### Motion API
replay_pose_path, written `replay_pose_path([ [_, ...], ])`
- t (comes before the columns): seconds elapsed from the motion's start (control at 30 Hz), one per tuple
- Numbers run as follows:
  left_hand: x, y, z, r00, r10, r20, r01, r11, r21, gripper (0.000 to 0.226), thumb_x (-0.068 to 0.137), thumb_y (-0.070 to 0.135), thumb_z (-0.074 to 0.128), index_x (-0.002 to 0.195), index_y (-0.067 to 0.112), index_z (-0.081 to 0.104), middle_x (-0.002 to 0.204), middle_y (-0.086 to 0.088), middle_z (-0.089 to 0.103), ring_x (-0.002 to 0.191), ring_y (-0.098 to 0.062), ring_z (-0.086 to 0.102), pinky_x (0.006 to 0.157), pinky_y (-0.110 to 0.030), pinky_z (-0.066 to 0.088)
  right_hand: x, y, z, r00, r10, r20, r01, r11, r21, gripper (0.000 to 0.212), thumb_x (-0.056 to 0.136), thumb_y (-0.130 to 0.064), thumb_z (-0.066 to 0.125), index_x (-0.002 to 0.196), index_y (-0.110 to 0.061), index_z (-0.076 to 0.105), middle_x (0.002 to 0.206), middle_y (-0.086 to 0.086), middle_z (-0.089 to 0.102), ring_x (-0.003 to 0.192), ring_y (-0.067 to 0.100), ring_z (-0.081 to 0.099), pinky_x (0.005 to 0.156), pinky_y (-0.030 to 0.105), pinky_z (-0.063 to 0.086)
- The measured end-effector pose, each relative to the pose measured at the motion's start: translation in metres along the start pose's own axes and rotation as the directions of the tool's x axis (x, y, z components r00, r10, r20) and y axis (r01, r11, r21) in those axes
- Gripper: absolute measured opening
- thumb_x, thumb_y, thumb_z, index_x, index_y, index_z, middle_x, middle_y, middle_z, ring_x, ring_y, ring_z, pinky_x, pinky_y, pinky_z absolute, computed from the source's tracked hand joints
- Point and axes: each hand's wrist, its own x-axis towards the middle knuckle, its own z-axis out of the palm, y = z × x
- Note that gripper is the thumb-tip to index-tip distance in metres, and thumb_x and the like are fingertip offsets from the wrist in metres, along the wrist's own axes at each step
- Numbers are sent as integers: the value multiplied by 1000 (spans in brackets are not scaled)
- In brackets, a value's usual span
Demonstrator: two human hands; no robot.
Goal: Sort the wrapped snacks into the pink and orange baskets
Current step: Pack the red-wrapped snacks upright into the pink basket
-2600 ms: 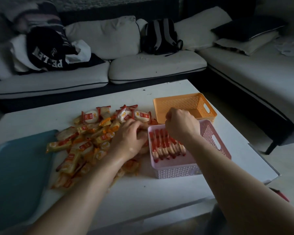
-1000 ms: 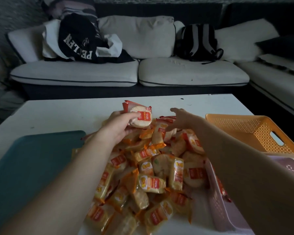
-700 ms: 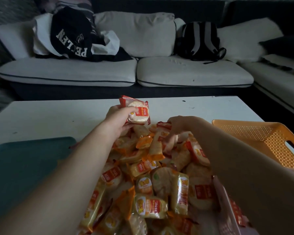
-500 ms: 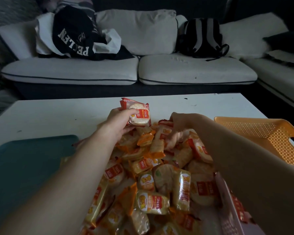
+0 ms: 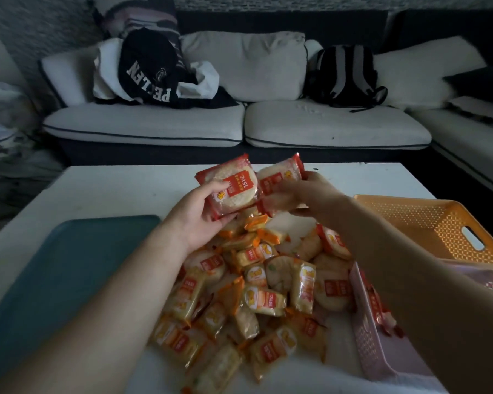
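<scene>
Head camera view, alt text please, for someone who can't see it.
The left hand holds a round red-wrapped snack, the right hand a second snack, over a pile of snacks on a white table. An orange basket and pink basket sit right, a teal tray left.

A home living room: cushioned sofa (image 5: 268, 123), low white table (image 5: 111, 191).

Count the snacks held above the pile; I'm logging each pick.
2. One round snack is gripped in the left hand; a second snack is gripped in the right hand, beside the first, above the pile. Another may be hidden under the right palm.
</scene>
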Motion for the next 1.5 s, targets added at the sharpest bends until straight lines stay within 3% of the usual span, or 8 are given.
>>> replay_pose_path([
  [0.2, -68, -14, -18, 996, 71, 45, -78, 981, 176, 64, 69, 27, 87, 128, 15, 63, 112, -12, 77, 116, -32, 67, 101, -52, 53, -81, -12, 83, 988, 74, 134, -107, 961, 257, 31, 101, -33, 44, 89, -13, 65, 61, 3, 71, 56, 18, 71, 78, 40, 57],
  [0.47, -114, -15, -69, 999, -34, -32, 39, 982, 186, 72, 71, 40, 81, 135, 11, 62, 131, -20, 67, 123, -36, 62, 108, -50, 45, -106, 16, 106, 953, 36, 300, -68, 993, 97, 52, 97, -61, 38, 105, -19, 68, 97, 2, 69, 92, 23, 64, 89, 39, 51],
  [0.57, -121, -6, -99, 991, -4, -135, 20, 993, 118, 61, 75, 41, 76, 129, 14, 65, 122, -16, 73, 116, -31, 64, 104, -45, 47, -91, 20, 123, 980, -8, 200, 26, 996, -89, 40, 103, -39, 44, 118, -9, 67, 114, 14, 71, 93, 25, 63, 89, 42, 52],
  [0.73, -118, 0, -143, 949, 32, -312, 6, 993, 120, 72, 65, 42, 82, 132, 20, 64, 122, -11, 73, 112, -27, 67, 81, -38, 55, -51, 46, 159, 913, -60, 404, 373, 525, -765, 50, 99, -12, 55, 148, -19, 48, 144, 8, 56, 125, 27, 57, 92, 32, 52],
  [0.87, -102, 4, -158, 948, 40, -315, -5, 994, 111, 73, 66, 44, 82, 133, 21, 63, 123, -10, 73, 113, -27, 67, 75, -36, 56, -22, 64, 179, 879, -26, 477, 474, 167, -864, 74, 91, -20, 67, 155, -31, 32, 159, 1, 36, 144, 30, 34, 112, 45, 41],
  [1.13, -73, 7, -158, 966, 73, -247, -28, 983, 180, 68, 72, 44, 82, 135, 26, 61, 124, -8, 73, 115, -27, 68, 73, -35, 60, -5, 45, 174, 909, -169, 381, 372, -83, -924, 74, 82, -40, 78, 147, -23, 45, 155, 13, 34, 143, 36, 31, 113, 50, 39],
  [1.3, -67, 11, -172, 945, 88, -316, -71, 995, 67, 67, 75, 41, 84, 135, 24, 59, 125, -10, 71, 115, -29, 67, 76, -38, 59, -2, 20, 152, 915, -327, 237, 298, 152, -942, 51, 85, -44, 72, 130, -23, 60, 134, 8, 53, 131, 31, 44, 107, 46, 44],
  [1.5, -54, 9, -174, 921, 93, -378, -142, 984, -105, 84, 62, 44, 91, 136, 23, 57, 125, -9, 71, 114, -26, 69, 91, -42, 59, 9, -15, 187, 971, -154, 183, 228, 832, -507, 32, 99, -45, 58, 109, -16, 57, 91, 4, 63, 77, 14, 59, 61, 26, 46],
])
